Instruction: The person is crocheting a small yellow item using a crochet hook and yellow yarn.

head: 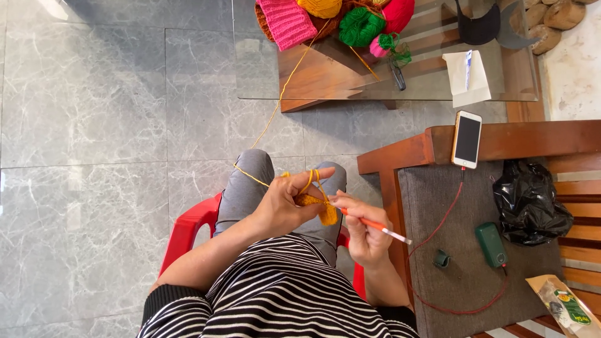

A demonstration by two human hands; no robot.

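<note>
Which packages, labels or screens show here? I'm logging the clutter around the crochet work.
Phone: on the wooden armrest, slim white rectangle, dark screen, red cable plugged in.
Snack packet: bottom right on the seat, tan and clear pouch with a green label.
Power bank: on the grey cushion, green rounded block.
Black plastic bag: crumpled beside it.

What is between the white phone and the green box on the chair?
In the head view, a red cable runs from the phone down over the bare grey cushion and loops round to the green box. Nothing else lies between them.
</note>
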